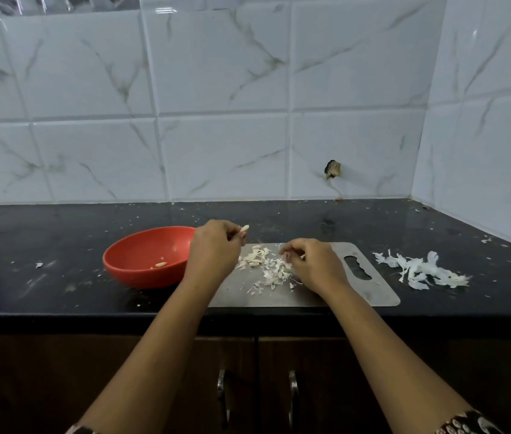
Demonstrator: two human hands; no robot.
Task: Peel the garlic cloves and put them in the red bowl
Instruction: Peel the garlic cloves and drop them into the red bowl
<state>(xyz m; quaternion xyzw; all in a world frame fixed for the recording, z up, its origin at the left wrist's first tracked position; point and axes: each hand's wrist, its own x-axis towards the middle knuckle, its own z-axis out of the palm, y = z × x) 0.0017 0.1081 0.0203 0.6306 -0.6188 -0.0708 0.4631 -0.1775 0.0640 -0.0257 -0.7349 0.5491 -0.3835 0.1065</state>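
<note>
My left hand [213,245] pinches a pale peeled garlic clove [244,228] at its fingertips, just right of the red bowl [129,258]. At least one peeled clove [161,264] lies inside the bowl. My right hand [313,261] hovers over the steel cutting board [335,296] with its fingers curled round a small piece of garlic [287,255]; whether it is clove or skin I cannot tell. Between the two hands, unpeeled cloves and torn skins [266,267] lie scattered on the board.
A heap of white garlic skins [420,270] lies on the black counter [60,277] right of the board. Tiled walls close the back and right sides. The counter's front edge runs just below the board, with cabinet doors and handles underneath.
</note>
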